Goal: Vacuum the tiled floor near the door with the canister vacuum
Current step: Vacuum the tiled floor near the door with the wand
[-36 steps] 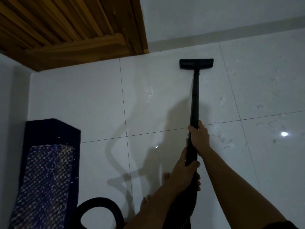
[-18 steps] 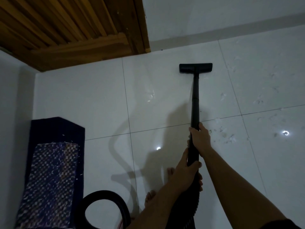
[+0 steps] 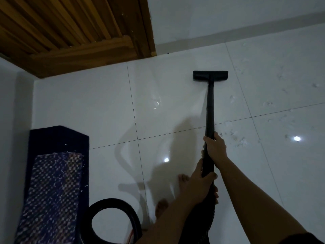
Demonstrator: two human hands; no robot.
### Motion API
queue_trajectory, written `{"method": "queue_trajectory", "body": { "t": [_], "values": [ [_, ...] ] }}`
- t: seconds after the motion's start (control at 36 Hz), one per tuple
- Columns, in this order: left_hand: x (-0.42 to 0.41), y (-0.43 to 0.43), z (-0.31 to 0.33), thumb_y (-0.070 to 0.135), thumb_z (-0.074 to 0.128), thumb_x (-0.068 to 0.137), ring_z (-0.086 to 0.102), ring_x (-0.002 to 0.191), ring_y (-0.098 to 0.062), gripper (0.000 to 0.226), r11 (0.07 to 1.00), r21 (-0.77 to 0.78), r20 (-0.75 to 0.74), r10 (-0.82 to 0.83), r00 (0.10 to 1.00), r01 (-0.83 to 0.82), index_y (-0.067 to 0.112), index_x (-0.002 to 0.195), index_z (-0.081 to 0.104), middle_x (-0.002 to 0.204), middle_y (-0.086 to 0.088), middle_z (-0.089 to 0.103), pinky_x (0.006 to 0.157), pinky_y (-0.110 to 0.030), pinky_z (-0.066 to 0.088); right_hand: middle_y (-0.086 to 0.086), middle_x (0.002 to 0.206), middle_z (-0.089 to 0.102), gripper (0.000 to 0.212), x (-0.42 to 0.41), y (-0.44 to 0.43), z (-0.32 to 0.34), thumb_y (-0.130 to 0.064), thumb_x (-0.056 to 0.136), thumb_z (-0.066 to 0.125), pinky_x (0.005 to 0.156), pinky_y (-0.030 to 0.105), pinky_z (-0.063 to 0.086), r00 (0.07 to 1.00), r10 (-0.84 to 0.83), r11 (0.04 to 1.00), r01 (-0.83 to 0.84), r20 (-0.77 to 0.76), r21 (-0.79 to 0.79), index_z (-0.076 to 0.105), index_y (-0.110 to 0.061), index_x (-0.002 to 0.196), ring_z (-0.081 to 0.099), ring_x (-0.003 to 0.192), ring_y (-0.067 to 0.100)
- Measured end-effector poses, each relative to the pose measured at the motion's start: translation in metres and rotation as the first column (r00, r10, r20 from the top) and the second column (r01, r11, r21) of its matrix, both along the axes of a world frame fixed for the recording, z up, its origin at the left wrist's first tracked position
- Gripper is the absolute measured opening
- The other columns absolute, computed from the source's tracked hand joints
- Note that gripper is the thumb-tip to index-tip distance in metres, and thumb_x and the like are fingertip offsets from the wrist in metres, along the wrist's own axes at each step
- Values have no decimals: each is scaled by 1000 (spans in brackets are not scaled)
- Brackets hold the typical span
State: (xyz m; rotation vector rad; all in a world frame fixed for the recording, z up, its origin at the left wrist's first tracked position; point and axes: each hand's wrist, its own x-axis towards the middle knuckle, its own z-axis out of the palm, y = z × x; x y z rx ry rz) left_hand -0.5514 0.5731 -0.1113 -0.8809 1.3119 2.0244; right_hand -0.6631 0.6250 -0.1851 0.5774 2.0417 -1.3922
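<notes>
We stand on a white tiled floor (image 3: 175, 106). Its far edge meets a pale wall (image 3: 228, 14) with a grey skirting strip, and at far left a slatted wooden door (image 3: 70, 32) comes down to the tiles. A side wall (image 3: 10, 138) closes the left. A dark blue mat (image 3: 52, 191) with a checked middle lies along that side wall, near left. Between the mat and the wand (image 3: 210, 111) we have a broad stretch of bare glossy tile. Right of the wand the tiles run open to the frame edge, strewn with small white scraps (image 3: 233, 134), thickest just beside our right hand.

The vacuum shows as a black wand reaching away from us toward the far wall. Its flat, wide nozzle (image 3: 210, 76) sits on the floor, right of the door frame and short of the skirting, apart from both. The ribbed black hose (image 3: 114, 222) curls in a loop at the near edge, just right of the mat.

Our right hand (image 3: 215, 148) wraps the wand farther up, fingers curled round it. Our left hand (image 3: 198, 185) grips nearer us, where the wand meets the ribbed hose, thumb across the top. Our bare feet (image 3: 182, 180) show on the tiles left of the left arm.
</notes>
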Motion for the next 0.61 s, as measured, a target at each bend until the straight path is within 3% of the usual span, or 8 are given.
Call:
{"method": "queue_trajectory", "body": {
  "t": [0.61],
  "values": [
    [50, -22, -4, 12, 47, 97, 54, 46, -14, 58, 1000, 9, -18, 22, 1000, -21, 33, 146, 25, 69, -12, 51, 41, -25, 48, 11, 68, 55, 24, 48, -23, -6, -13, 94, 54, 49, 31, 49, 999, 50, 999, -49, -17, 15, 52, -5, 117, 53, 49, 21]
  ]
}}
